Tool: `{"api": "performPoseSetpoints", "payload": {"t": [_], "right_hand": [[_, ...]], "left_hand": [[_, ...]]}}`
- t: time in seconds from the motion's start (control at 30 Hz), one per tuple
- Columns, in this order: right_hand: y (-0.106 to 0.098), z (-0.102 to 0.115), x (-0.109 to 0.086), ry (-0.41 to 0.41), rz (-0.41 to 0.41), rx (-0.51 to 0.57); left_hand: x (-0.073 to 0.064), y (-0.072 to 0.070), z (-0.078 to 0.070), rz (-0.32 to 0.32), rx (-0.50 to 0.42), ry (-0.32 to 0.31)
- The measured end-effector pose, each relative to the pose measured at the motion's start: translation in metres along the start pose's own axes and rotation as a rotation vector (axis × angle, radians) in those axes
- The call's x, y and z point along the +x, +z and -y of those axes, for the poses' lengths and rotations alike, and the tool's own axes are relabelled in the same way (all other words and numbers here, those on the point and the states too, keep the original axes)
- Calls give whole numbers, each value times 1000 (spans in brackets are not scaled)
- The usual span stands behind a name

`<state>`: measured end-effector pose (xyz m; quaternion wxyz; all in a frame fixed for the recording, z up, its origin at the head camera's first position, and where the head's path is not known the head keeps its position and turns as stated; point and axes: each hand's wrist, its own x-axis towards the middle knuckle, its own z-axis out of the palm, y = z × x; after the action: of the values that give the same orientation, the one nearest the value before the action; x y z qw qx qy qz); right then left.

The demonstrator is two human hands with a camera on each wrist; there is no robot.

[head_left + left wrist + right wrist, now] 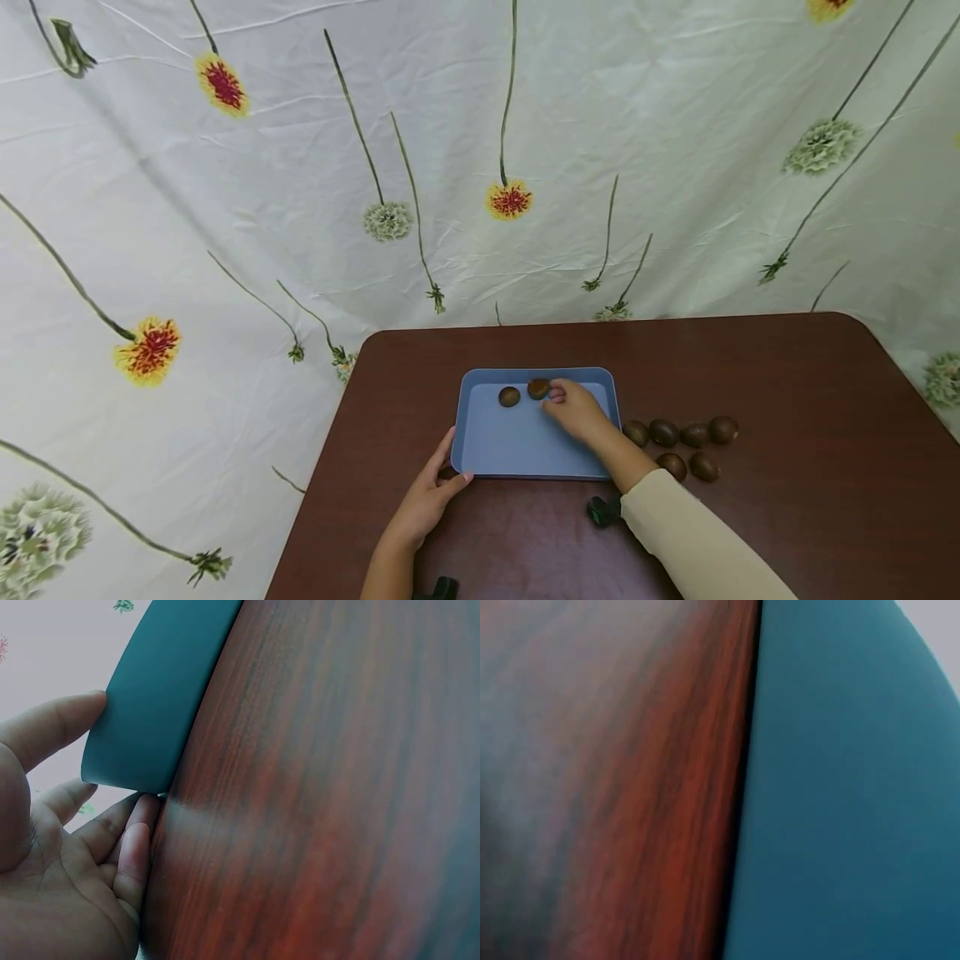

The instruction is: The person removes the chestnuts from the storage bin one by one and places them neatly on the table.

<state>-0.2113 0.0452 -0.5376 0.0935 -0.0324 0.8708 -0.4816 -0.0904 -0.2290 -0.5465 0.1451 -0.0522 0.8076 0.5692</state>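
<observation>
A blue rectangular tray lies on the brown table. Two round dark brown pieces are in its far half, a left one and a right one. My right hand reaches over the tray, thumb and curled fingertips at the right piece's near right side. At the tray's near left corner, my left hand rests its thumb along the front edge and its extended fingers along the left side. The left wrist view shows this hand touching the tray wall. In the right wrist view only tray wall and tabletop show.
Several similar brown pieces stand in two rows on the table, just right of the tray. Behind the table hangs a white flowered cloth. Dark wrist cameras sit below both forearms.
</observation>
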Motion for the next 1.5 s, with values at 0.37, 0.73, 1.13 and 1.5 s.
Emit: {"api": "performPoseSetpoints", "payload": {"t": [0.37,0.73,1.13,1.5], "right_hand": [[5,1,9,-3,-32,-128],[9,3,12,8,-82,-196],[9,3,12,-6,-94,-212],[7,4,9,-5,-72,-211]], "left_hand": [[-1,2,0,-9,-22,0],[0,3,1,-11,-33,4],[0,2,-1,-7,-17,11],[0,1,-1,-11,-25,1]]}}
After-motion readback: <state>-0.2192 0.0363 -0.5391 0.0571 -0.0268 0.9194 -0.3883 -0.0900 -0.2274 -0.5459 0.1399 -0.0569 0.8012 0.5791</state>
